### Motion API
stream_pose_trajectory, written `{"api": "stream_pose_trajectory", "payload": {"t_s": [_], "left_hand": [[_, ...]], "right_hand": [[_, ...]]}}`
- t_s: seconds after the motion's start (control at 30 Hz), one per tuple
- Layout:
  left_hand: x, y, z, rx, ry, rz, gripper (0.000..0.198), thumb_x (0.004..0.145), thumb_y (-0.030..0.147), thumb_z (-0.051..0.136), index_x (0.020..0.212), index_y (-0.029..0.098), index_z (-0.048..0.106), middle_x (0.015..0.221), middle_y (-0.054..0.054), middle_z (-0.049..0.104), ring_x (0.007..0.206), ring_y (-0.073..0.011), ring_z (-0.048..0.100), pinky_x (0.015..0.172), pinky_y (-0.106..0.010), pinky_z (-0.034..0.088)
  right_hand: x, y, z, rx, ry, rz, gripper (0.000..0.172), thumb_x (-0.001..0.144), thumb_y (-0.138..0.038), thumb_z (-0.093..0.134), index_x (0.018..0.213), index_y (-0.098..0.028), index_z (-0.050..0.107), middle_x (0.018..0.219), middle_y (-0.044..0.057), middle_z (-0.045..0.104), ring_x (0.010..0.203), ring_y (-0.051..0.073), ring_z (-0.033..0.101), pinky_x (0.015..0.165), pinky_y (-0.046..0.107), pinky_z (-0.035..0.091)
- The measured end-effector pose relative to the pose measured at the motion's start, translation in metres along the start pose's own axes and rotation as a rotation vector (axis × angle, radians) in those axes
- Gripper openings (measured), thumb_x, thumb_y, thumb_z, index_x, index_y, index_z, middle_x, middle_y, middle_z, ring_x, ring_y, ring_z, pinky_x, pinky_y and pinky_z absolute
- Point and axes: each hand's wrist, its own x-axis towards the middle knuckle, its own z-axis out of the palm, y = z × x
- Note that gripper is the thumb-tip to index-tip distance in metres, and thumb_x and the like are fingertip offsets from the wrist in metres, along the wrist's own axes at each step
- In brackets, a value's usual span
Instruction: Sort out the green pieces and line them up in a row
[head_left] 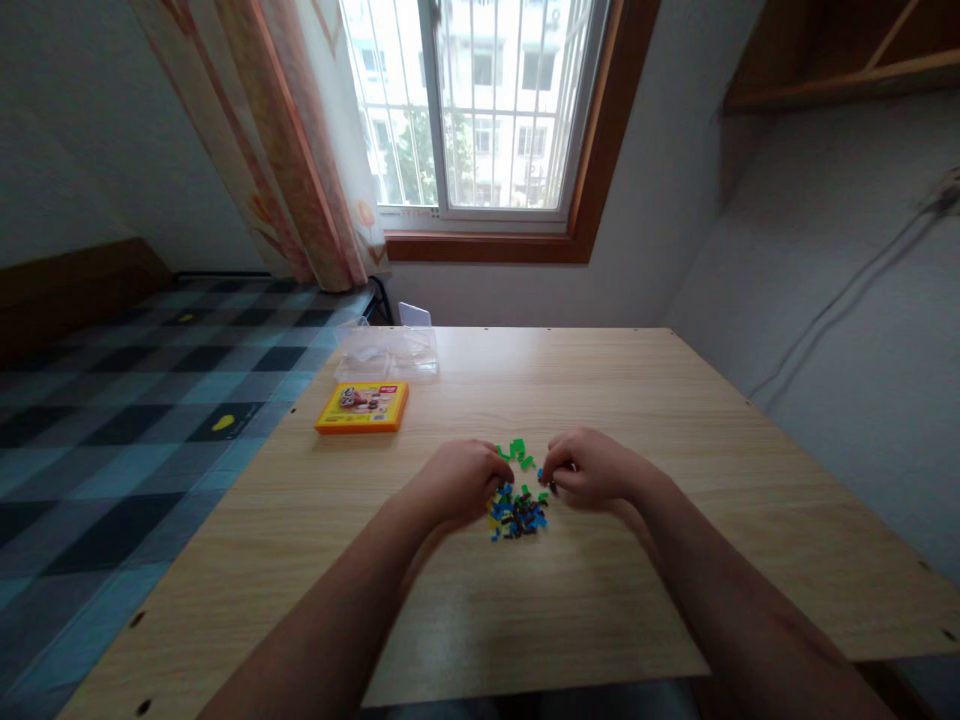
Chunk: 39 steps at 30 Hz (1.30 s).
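A small heap of tiny building bricks [517, 512], blue, black, yellow and green, lies on the wooden table [570, 400] in front of me. A few green bricks [516, 450] lie just behind the heap. My left hand [459, 480] rests at the heap's left side with its fingers curled in. My right hand [589, 470] is at the heap's right side, its fingertips pinched together on a tiny piece too small to name. The two hands nearly meet over the bricks.
An orange-yellow flat box [363, 407] lies to the back left of the heap. Behind it stands a clear plastic container [386, 352]. A bed with a checked blue cover [135, 400] adjoins the table's left edge. Wall and window lie beyond.
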Motion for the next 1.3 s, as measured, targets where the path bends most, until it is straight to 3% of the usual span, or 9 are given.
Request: {"api": "stream_pose_trajectory", "payload": {"t_s": [0.3,0.7,0.97,1.3], "left_hand": [[-0.002,0.006,0.004,-0.068,0.0,0.065,0.037,0.081,0.013,0.054,0.102,0.03,0.078,0.097,-0.001,0.076,0.086,-0.0185,0.067,0.077,-0.028,0.05],[0.0,0.003,0.005,0.005,0.018,-0.008,0.035,0.085,0.018,0.055,0.106,0.033,0.078,0.1,-0.002,0.076,0.088,-0.0198,0.068,0.076,-0.029,0.05],[0.0,0.006,0.0,0.017,-0.028,0.022,0.03,0.08,0.015,0.056,0.092,0.028,0.079,0.087,-0.002,0.075,0.079,-0.0181,0.066,0.072,-0.027,0.049],[-0.002,0.006,0.004,-0.06,-0.027,0.076,0.036,0.084,0.016,0.053,0.103,0.032,0.079,0.099,-0.001,0.076,0.086,-0.0181,0.068,0.079,-0.028,0.051]], "right_hand": [[0.001,-0.003,0.005,0.061,-0.085,-0.055,0.03,0.071,-0.01,0.054,0.08,-0.02,0.081,0.072,0.002,0.072,0.063,0.013,0.06,0.064,0.022,0.041],[0.0,-0.003,0.005,0.038,-0.069,-0.003,0.031,0.071,-0.012,0.055,0.083,-0.022,0.082,0.078,0.002,0.076,0.068,0.014,0.063,0.066,0.023,0.043],[0.0,-0.003,0.005,0.011,-0.085,0.018,0.029,0.07,-0.011,0.056,0.081,-0.021,0.081,0.075,0.003,0.076,0.065,0.014,0.062,0.064,0.022,0.042],[0.002,-0.006,0.01,-0.068,0.04,-0.003,0.039,0.077,-0.013,0.054,0.103,-0.029,0.08,0.092,0.002,0.079,0.079,0.016,0.068,0.07,0.024,0.044]]}}
